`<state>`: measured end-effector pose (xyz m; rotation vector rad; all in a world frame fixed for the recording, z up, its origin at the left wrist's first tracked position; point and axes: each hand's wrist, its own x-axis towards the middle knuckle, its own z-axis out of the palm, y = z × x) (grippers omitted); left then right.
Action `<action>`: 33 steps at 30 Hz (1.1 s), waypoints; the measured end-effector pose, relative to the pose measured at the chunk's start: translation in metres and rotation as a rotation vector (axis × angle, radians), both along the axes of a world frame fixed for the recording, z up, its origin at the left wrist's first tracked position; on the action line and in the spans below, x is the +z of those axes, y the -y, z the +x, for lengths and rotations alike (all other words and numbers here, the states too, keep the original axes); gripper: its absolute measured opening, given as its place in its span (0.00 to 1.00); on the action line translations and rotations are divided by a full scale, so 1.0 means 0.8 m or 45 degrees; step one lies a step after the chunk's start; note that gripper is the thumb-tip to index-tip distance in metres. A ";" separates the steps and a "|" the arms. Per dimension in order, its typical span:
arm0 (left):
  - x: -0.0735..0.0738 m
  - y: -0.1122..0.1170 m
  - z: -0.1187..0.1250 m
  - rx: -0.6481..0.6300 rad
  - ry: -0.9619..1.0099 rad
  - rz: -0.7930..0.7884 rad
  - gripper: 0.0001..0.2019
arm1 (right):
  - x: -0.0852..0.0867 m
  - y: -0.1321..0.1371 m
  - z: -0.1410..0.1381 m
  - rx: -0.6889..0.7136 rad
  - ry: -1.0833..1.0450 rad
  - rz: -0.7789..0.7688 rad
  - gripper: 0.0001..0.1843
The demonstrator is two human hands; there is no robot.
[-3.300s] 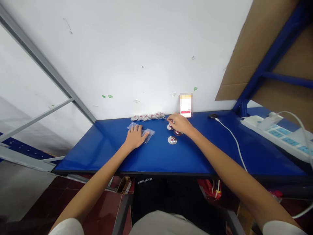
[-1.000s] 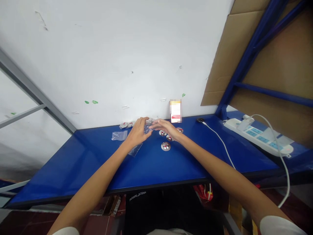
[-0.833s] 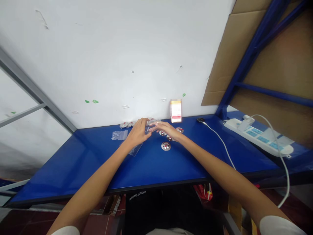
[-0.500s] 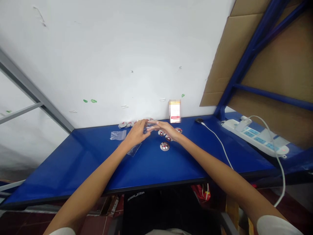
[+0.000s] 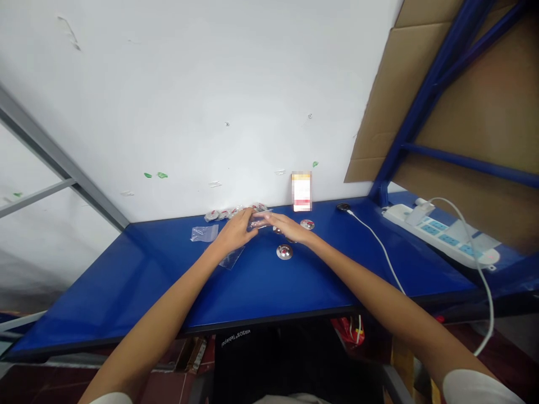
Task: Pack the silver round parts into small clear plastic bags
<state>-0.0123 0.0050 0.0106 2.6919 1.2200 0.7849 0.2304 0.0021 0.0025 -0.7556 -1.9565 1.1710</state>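
Together, fingers (image 5: 247, 217) of left hand (image 5: 234, 232) and right hand (image 5: 288, 227) pinch a clear bag (image 5: 258, 223) (upside-down print (image 5: 236, 335) below: MRSOS).

Small packing workshop or stockroom, my blue workbench (image 5: 261, 286) against a bare white wall (image 5: 210, 84), blue steel racking (image 5: 425, 95) lined with cardboard (image 5: 484, 112) to my right, a power strip (image 5: 442, 235) beside it, small clear bags (image 5: 204, 233) and metal discs (image 5: 284, 252) laid out.

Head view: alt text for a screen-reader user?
A person's left hand holds a small clear plastic bag over a blue table, the right hand touching it. Beside them lie round silver discs with red centres and empty clear bags.
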 end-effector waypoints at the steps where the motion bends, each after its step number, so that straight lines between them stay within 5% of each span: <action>1: 0.000 0.000 0.000 -0.003 0.002 0.000 0.18 | 0.000 0.000 0.000 -0.059 0.057 0.035 0.31; 12: -0.003 -0.004 -0.003 0.066 -0.025 0.014 0.16 | 0.007 0.005 -0.005 0.007 -0.109 0.076 0.25; 16: 0.002 -0.012 -0.009 0.144 0.105 -0.136 0.11 | 0.007 -0.012 0.007 -0.175 -0.238 0.164 0.22; 19: 0.010 -0.015 -0.013 0.042 0.356 -0.387 0.11 | 0.009 -0.026 0.029 -0.386 0.048 0.375 0.17; 22: 0.015 -0.014 -0.013 -0.195 0.640 -0.713 0.14 | 0.009 -0.033 0.050 -0.318 0.561 0.650 0.10; 25: 0.017 -0.009 -0.009 -0.261 0.814 -0.916 0.19 | 0.004 -0.034 0.057 -0.222 0.831 0.727 0.10; 33: 0.020 0.000 -0.001 -0.266 0.863 -0.956 0.27 | -0.004 -0.039 0.045 -0.338 0.678 0.702 0.06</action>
